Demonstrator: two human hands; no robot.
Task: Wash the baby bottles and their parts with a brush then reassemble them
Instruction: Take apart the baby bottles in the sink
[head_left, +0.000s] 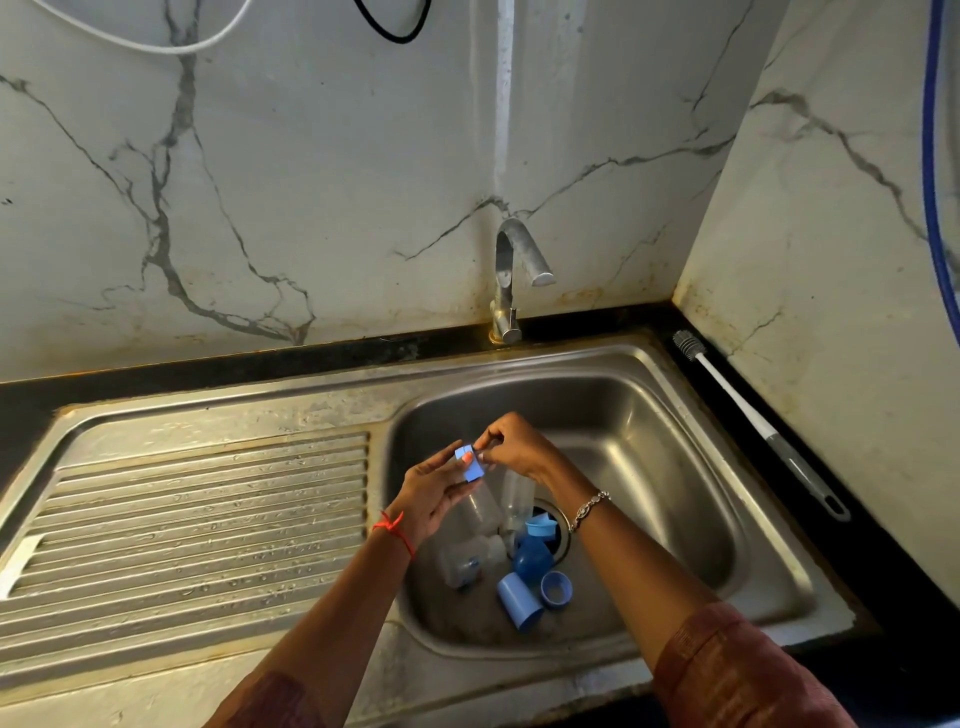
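Over the steel sink basin (675, 467), my left hand (434, 491) grips a clear baby bottle by its blue collar (470, 466). My right hand (511, 447) pinches the top of that collar from the right. The bottle's clear body (480, 506) hangs down toward the drain. In the basin lie another clear bottle (467, 561), an upright clear bottle (517, 501), a blue cap (518, 600), a blue ring (556, 588), a dark blue part (532, 558) and a light blue part (540, 527). A bottle brush (753, 415) lies on the black counter to the right.
A steel tap (511, 270) stands behind the basin, with no water running. The ribbed draining board (197, 519) spreads to the left, wet with drops. Marble walls close the back and right sides. A blue hose (935, 182) hangs at the far right.
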